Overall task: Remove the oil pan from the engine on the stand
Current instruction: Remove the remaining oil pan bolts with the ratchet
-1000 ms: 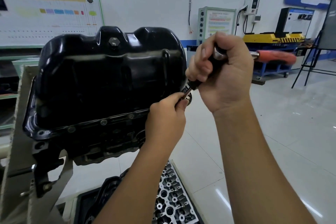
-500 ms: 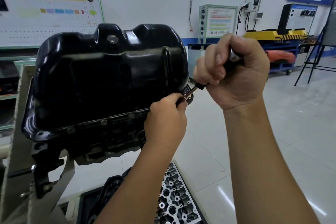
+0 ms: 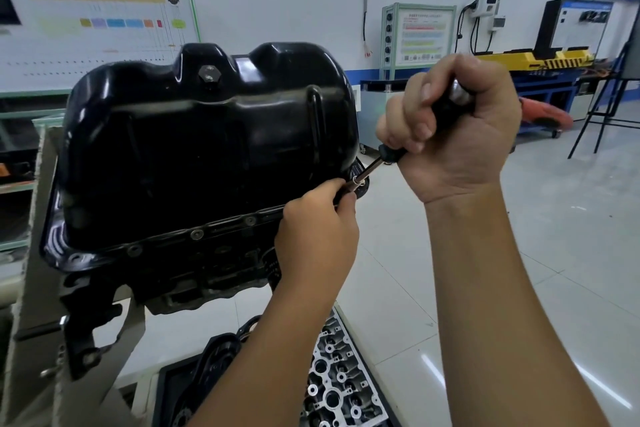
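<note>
A glossy black oil pan sits bolted upside-down on the engine block, which hangs on a grey stand. Its flange carries several bolts along the near edge, and a drain plug sticks out on top. My right hand grips the black handle of a ratchet tool. The tool's silver shaft reaches down to the pan's right corner. My left hand pinches the shaft's tip at that corner, hiding the bolt there.
A cylinder head and a black cover lie on a tray below the engine. Behind stand a wall chart, a green-framed panel and a yellow and blue bench. Pale tiled floor spreads to the right.
My right hand has swung the ratchet handle round, from pointing right with its red grip showing to tucked behind the fist. My left hand has stayed at the pan's corner.
</note>
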The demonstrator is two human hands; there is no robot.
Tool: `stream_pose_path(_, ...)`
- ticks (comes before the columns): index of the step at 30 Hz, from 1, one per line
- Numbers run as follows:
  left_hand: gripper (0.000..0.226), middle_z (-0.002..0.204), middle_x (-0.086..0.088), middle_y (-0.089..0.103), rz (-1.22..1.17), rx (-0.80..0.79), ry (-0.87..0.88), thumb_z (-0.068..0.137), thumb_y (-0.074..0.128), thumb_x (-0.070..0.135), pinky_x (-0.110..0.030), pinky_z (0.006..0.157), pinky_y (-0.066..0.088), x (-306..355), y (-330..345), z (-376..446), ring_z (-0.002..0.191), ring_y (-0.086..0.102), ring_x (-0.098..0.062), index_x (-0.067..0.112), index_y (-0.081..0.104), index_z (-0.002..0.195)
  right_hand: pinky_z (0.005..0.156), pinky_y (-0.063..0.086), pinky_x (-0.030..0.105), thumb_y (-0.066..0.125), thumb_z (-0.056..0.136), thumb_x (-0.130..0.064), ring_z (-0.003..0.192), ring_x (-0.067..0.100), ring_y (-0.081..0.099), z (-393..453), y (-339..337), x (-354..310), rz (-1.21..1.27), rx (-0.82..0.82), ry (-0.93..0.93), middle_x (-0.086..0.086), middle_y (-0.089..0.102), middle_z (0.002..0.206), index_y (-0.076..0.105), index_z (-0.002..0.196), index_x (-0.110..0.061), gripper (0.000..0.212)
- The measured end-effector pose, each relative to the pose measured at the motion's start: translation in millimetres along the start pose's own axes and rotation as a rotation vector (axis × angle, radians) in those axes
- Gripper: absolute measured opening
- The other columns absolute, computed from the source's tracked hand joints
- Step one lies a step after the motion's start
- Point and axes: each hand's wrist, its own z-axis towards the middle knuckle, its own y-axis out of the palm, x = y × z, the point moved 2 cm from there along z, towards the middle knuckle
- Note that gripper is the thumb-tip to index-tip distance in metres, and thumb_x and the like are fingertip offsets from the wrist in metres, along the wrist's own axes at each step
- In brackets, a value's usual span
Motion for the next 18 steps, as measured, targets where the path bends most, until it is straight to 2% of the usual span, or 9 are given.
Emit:
stream_pose_path(2,0.013,0.07,0.007,0.069,0.03,0.029,0.002,0.094,0.065,0.04,-0.037,0.066,0.057,-2.4,-2.1,0.2,0.074,0.067,-0.022,0.037,0.072,0.105,0.053,0.017,0.032,0.043,0.085,-0.025,0.039,0.014,0.023,-0.3,-2.5,-1.8,0.021,-0.049,0.027,0.005,0.027,0.044,0.054,0.056,-0.01,0.035)
stream_pose_path(3,0.012,0.068,0.007,0.067,0.035,0.029,0.001,0.094,0.065,0.039,-0.036,0.065,0.056,-3.6,-2.4,0.3,0.071,0.066,-0.022,0.036,0.073,0.104,0.053,0.018,0.031,0.043,0.088,-0.025,0.04,0.015,0.024,-0.2,-3.3,-1.5,0.023,-0.01,0.02,0.004,0.029,0.045,0.054,0.058,-0.011,0.035)
stream_pose_path(5,0.011,0.066,0.007,0.066,0.045,0.022,-0.001,0.095,0.065,0.038,-0.035,0.063,0.055,-4.9,-2.1,0.5,0.069,0.066,-0.02,0.036,0.074,0.102,0.052,0.023,0.029,0.045,0.096,-0.025,0.042,0.017,0.025,-0.2,-4.0,0.6,0.006,0.158,-0.031,0.002,0.034,0.048,0.053,0.063,-0.014,0.036)
stream_pose_path(7,0.012,0.067,0.009,0.066,0.058,0.026,-0.005,0.096,0.065,0.037,-0.033,0.062,0.055,-5.4,-2.1,1.1,0.068,0.066,-0.019,0.036,0.075,0.102,0.05,0.027,0.028,0.048,0.1,-0.024,0.044,0.019,0.028,-0.5,-3.3,3.1,-0.026,0.321,-0.096,0.002,0.038,0.052,0.053,0.076,-0.012,0.028)
stream_pose_path(9,0.011,0.067,0.011,0.066,0.072,0.032,-0.007,0.095,0.065,0.037,-0.033,0.062,0.055,-6.1,-2.0,2.3,0.069,0.066,-0.018,0.034,0.075,0.101,0.048,0.028,0.028,0.051,0.102,-0.027,0.043,0.019,0.032,0.3,-2.3,5.0,-0.055,0.416,-0.134,0.003,0.042,0.055,0.047,0.096,-0.01,0.018)
stream_pose_path(10,0.011,0.068,0.011,0.067,0.079,0.031,-0.009,0.095,0.066,0.037,-0.033,0.063,0.055,-6.5,-2.2,2.6,0.07,0.067,-0.018,0.034,0.075,0.1,0.046,0.029,0.027,0.053,0.103,-0.031,0.043,0.019,0.035,0.6,-2.7,5.7,-0.058,0.448,-0.137,0.003,0.045,0.056,0.043,0.101,-0.012,0.021)
stream_pose_path(13,0.011,0.069,0.009,0.069,0.08,0.024,-0.014,0.095,0.065,0.036,-0.036,0.065,0.057,-7.5,-2.7,3.3,0.071,0.067,-0.019,0.034,0.075,0.099,0.045,0.032,0.025,0.054,0.105,-0.044,0.044,0.017,0.042,1.5,-1.0,5.3,-0.063,0.467,-0.135,0.001,0.052,0.061,0.043,0.084,-0.018,0.035)
stream_pose_path(18,0.012,0.067,0.008,0.067,0.077,0.006,-0.025,0.094,0.064,0.035,-0.037,0.061,0.059,-9.0,-2.6,5.9,0.067,0.067,-0.019,0.036,0.075,0.101,0.055,0.043,0.03,0.035,0.103,-0.063,0.049,0.022,0.051,1.6,2.5,3.6,-0.064,0.305,-0.074,0.008,0.064,0.07,0.059,0.068,-0.016,0.063)
